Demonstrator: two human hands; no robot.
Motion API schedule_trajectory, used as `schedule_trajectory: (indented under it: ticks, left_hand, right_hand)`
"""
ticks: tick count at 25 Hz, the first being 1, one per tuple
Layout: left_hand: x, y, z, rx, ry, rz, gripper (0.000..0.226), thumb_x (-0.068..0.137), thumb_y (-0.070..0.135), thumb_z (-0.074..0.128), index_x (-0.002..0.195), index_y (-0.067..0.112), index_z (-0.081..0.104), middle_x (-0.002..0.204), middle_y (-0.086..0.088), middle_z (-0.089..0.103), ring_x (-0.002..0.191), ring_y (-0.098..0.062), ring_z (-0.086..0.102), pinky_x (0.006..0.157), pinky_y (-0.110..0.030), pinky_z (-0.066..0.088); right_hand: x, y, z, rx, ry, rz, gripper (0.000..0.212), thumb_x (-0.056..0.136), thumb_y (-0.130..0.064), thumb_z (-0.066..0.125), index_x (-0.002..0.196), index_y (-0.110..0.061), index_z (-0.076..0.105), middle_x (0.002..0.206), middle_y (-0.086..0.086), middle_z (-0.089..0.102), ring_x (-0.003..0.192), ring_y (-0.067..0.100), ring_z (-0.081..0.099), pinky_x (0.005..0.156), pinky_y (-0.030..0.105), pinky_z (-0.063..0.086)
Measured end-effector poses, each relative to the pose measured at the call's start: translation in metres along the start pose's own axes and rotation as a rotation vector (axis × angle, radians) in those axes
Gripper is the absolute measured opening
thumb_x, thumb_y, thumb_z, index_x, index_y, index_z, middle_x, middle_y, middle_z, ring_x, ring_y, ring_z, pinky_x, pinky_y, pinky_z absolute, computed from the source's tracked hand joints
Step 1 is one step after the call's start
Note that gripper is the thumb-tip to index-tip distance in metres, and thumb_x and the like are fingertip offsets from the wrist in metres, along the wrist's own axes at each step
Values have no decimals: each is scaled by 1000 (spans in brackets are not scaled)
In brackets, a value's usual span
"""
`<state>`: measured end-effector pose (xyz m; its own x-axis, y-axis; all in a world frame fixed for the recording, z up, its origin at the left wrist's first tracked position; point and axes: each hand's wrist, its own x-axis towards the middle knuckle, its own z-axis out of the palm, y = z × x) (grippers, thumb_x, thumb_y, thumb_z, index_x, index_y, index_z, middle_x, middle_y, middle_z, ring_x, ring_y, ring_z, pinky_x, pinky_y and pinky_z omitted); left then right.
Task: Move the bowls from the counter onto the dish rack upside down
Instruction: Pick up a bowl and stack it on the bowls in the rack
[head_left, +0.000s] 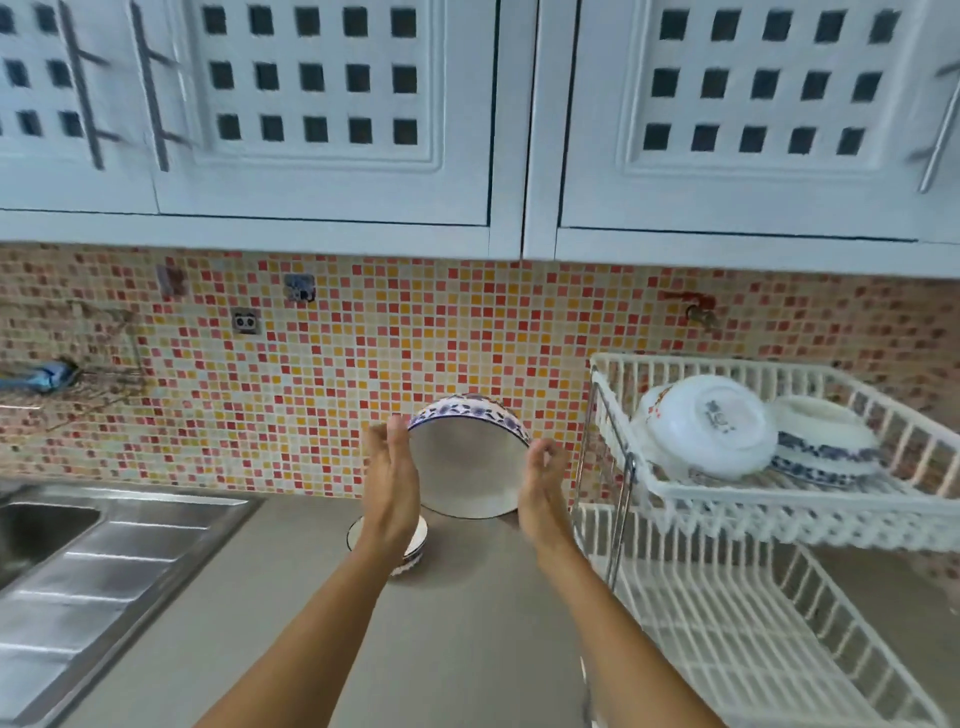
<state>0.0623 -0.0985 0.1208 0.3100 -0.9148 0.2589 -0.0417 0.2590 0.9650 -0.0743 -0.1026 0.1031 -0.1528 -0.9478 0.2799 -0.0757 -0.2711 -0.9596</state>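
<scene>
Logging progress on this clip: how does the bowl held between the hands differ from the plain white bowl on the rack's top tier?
The held bowl is in the air between the left hand and right hand, tipped so its opening faces the camera; the white bowl rests on the rack, base showing. The held bowl has a blue floral band outside; the white bowl shows a small base mark. Both are white inside or overall.

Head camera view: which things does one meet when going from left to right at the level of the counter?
Steel sink → small bowl on the counter, under the left hand → blue-patterned bowl held between both hands → right hand → white dish rack holding upturned bowls.
</scene>
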Motion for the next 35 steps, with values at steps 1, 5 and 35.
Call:
schedule_trajectory:
  ticks: [1, 5, 35]
  left_hand:
    - [-3, 16, 2, -30, 3, 19, 38, 79, 73, 24, 90, 40, 39, 111, -2, 48, 112, -28, 52, 97, -59, 46]
    - [-15, 70, 21, -185, -62, 168, 34, 81, 58, 34, 98, 30, 40, 97, 6, 48, 96, -14, 53, 86, -47, 51]
    - [-22, 111, 437, 989, -847, 234, 115, 54, 58, 82, 146, 23, 21, 141, 2, 47, 124, -24, 48, 105, -35, 41]
  right_hand:
    - [0, -17, -7, 19, 5, -34, 30, 97, -50, 25, 109, -24, 29, 95, -8, 45, 86, 10, 49, 74, 27, 39]
    - [-9, -75, -42, 160, -53, -193, 34, 78, -58, 47, 103, -39, 36, 104, -10, 54, 98, 13, 58, 94, 45, 49]
    - [150, -48, -481, -939, -337, -138, 129, 35, -72, 80, 143, -41, 16, 146, -15, 37, 131, 12, 41, 109, 42, 40]
